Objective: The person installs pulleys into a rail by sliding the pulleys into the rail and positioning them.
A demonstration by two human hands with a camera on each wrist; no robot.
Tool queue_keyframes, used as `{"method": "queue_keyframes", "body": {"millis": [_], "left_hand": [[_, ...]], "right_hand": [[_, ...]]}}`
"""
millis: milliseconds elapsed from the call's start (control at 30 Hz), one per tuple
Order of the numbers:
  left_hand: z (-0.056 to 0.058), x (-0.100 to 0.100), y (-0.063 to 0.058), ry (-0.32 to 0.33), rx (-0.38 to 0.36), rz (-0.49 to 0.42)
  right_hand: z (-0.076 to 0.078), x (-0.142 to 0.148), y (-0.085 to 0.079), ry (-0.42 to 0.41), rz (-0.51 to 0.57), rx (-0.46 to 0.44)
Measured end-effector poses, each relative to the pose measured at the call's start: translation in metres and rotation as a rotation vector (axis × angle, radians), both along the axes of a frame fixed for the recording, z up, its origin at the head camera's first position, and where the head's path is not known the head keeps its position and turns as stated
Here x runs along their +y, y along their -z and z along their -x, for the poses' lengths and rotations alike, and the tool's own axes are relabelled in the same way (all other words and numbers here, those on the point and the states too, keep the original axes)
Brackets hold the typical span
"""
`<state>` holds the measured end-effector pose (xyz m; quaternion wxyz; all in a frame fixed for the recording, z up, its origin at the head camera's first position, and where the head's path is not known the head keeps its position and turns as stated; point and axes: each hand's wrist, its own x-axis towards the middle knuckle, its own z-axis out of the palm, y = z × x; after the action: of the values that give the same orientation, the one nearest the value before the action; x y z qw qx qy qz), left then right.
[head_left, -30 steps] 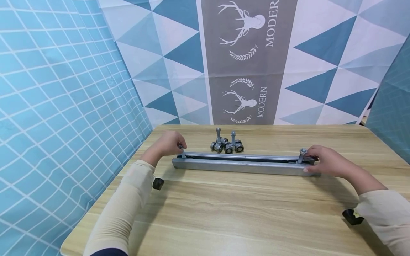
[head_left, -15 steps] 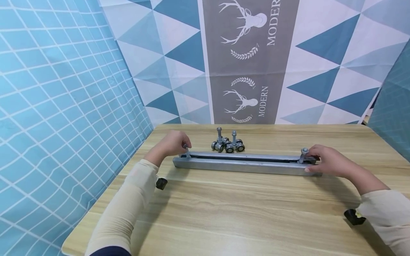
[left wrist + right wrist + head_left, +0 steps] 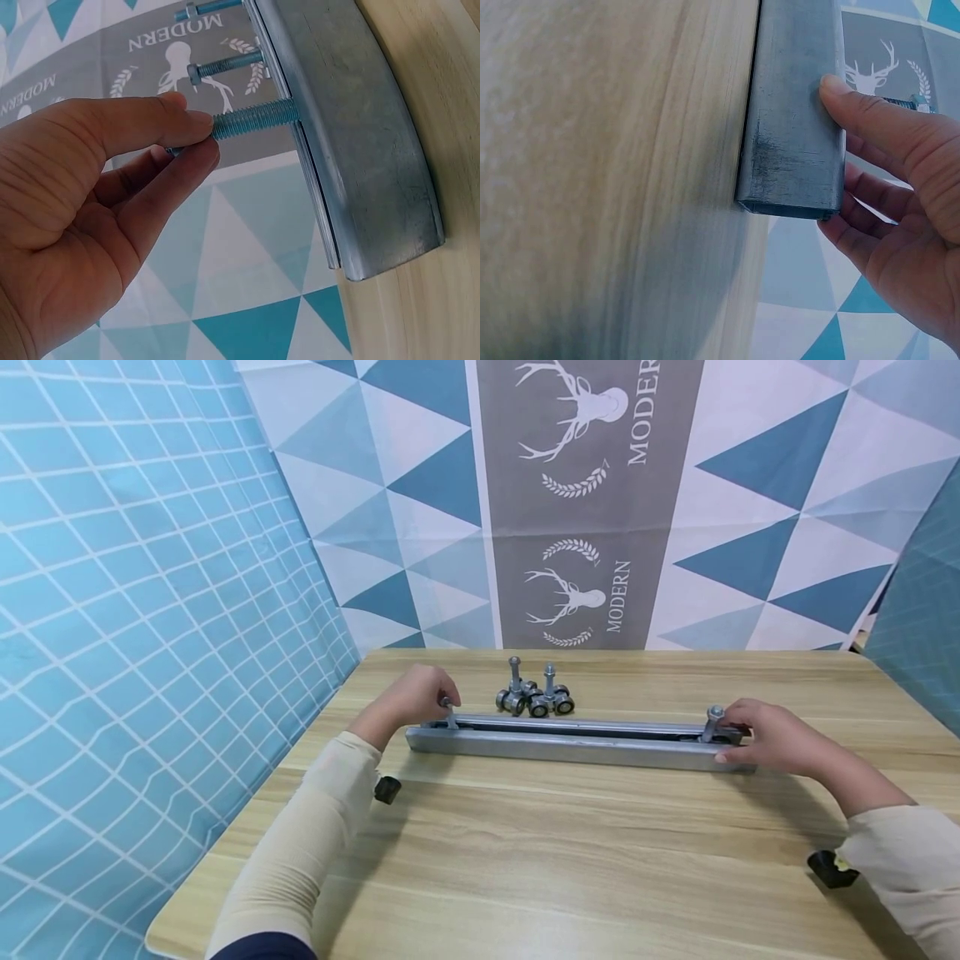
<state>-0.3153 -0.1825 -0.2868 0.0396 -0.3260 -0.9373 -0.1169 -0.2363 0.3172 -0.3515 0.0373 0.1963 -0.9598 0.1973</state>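
Note:
A long grey metal rail (image 3: pixel 570 747) lies across the wooden table (image 3: pixel 570 860). My left hand (image 3: pixel 412 693) pinches a threaded bolt (image 3: pixel 451 717) that stands up out of the slot near the rail's left end. In the left wrist view, thumb and forefinger of that hand (image 3: pixel 90 195) hold the bolt (image 3: pixel 251 120) by its head end above the rail (image 3: pixel 352 135). My right hand (image 3: pixel 772 739) grips the rail's right end beside another upright bolt (image 3: pixel 712 721). The right wrist view shows this hand (image 3: pixel 900 187) with its thumb on the rail's face (image 3: pixel 791 127) and its fingers curled behind.
Two loose roller trolleys (image 3: pixel 532 697) with upright bolts stand just behind the rail's middle. Patterned blue cloth (image 3: pixel 150 610) hangs close on the left, back and right of the table. Black wrist mounts (image 3: pixel 387 789) hang under both sleeves.
My left hand has slid its bolt a little to the right along the rail's slot. The right hand and the rail have stayed where they were.

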Motion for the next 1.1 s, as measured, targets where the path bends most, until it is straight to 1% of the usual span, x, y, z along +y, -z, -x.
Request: {"method": "queue_keyframes", "body": {"millis": [233, 800, 1100], "left_hand": [[0.000, 0.005, 0.002, 0.024, 0.028, 0.011], [-0.005, 0.021, 0.001, 0.063, 0.019, -0.001], [-0.005, 0.028, 0.003, 0.095, 0.048, -0.003]], "right_hand": [[-0.001, 0.000, -0.001, 0.001, 0.006, -0.001], [-0.001, 0.001, 0.001, -0.007, 0.015, 0.002], [-0.001, -0.001, 0.000, 0.001, 0.004, 0.009]]}}
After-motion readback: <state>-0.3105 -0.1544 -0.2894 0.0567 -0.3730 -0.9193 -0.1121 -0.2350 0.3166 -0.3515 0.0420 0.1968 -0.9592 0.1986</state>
